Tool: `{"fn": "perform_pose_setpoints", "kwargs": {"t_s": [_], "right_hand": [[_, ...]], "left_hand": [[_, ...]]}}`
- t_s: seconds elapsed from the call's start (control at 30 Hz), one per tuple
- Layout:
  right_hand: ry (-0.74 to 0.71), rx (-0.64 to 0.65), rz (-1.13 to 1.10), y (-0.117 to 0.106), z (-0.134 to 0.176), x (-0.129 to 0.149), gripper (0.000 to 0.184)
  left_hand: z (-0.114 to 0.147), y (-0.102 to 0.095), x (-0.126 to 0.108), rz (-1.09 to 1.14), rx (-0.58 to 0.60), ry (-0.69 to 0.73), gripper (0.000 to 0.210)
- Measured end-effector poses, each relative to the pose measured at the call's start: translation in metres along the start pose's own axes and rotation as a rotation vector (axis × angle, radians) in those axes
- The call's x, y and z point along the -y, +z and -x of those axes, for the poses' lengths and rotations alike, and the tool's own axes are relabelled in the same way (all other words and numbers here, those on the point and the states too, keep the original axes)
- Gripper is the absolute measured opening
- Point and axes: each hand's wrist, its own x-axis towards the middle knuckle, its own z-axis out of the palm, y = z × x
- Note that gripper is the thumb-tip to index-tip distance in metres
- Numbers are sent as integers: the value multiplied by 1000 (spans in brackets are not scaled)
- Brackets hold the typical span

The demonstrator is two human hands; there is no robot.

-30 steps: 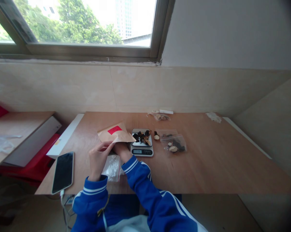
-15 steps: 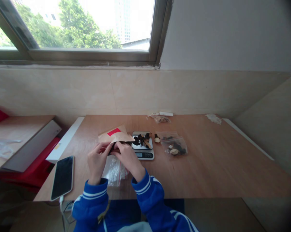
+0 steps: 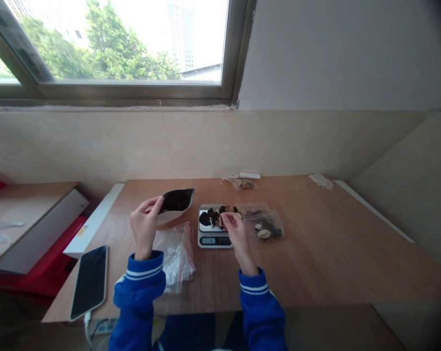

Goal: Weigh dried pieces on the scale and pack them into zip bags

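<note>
My left hand (image 3: 146, 225) pinches the near-left edge of a paper pouch (image 3: 172, 214). The pouch's mouth gapes toward me and shows a dark inside. Over the right side of a small digital kitchen scale (image 3: 203, 241) is my right hand (image 3: 236, 231), its thumb and fingers closed together at the dried dark slices (image 3: 208, 218) on the weighing plate. Whatever those fingertips hold, if anything, is hidden among the slices. Several clear zip bags (image 3: 174, 256) with red seal lines lie below the pouch.
Right of the scale are zip bags (image 3: 270, 229) with dark and pale dried pieces. Farther back lie another small clear bag (image 3: 243, 184) and a white strip (image 3: 250, 175). A phone (image 3: 90, 282) on a cable rests at the left table edge; crumpled white tissue (image 3: 320, 182) is at back right.
My hands have parted. The right one left the pouch's mouth and moved right to the scale. My left hand still holds the pouch, which has tipped so its opening faces me.
</note>
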Motion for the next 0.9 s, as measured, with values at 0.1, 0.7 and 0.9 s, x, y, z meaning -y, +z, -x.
{"fn": "perform_pose_setpoints", "kwargs": {"t_s": [0.1, 0.7, 0.9], "right_hand": [[48, -48, 10, -12, -5, -11, 50], [-470, 67, 1003, 31, 14, -58, 9], [-475, -14, 991, 25, 17, -55, 17]], "left_hand": [[-15, 2, -1, 150, 9, -31, 40], [3, -23, 53, 77, -29, -34, 48], [26, -32, 68, -8, -57, -90, 44]]}}
